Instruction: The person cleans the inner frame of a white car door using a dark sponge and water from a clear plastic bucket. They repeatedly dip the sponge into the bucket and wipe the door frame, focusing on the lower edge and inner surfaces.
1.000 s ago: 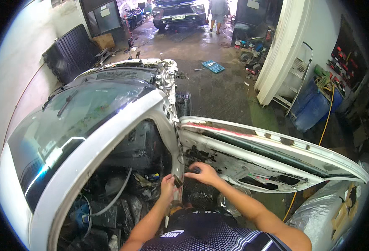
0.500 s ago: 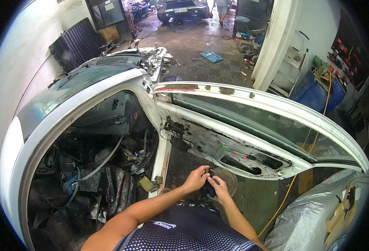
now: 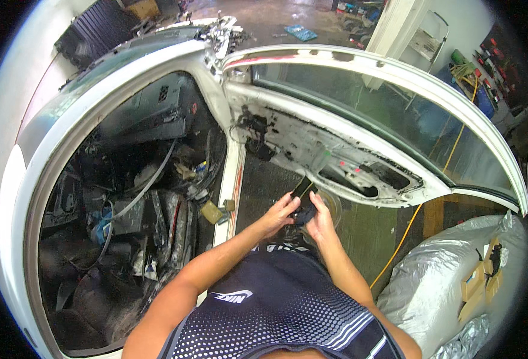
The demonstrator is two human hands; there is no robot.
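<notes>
Both hands meet in front of my chest, just short of the lower edge of the open white car door (image 3: 312,155). My left hand (image 3: 281,213) is closed, its fingers and thumb on a dark flat strip (image 3: 303,188) with a thin yellowish line along it. On the strip's other side my right hand (image 3: 322,219) is closed too, thumb pointing up. A bunched black piece (image 3: 304,214), soft-looking, sits between the palms. What exactly the dark items are, I cannot make out; the fingers cover part of them.
At left is the stripped car interior (image 3: 126,239) with loose parts and a hose, framed by the white door opening (image 3: 236,179). Silver sheeting (image 3: 419,269) with a cardboard piece (image 3: 482,275) lies at right. A yellow cord (image 3: 403,242) crosses the floor.
My view has tilted down, so more of my shirt shows. Both hands appear higher in the picture, and the dark strip now sticks up between them, more exposed than before.
</notes>
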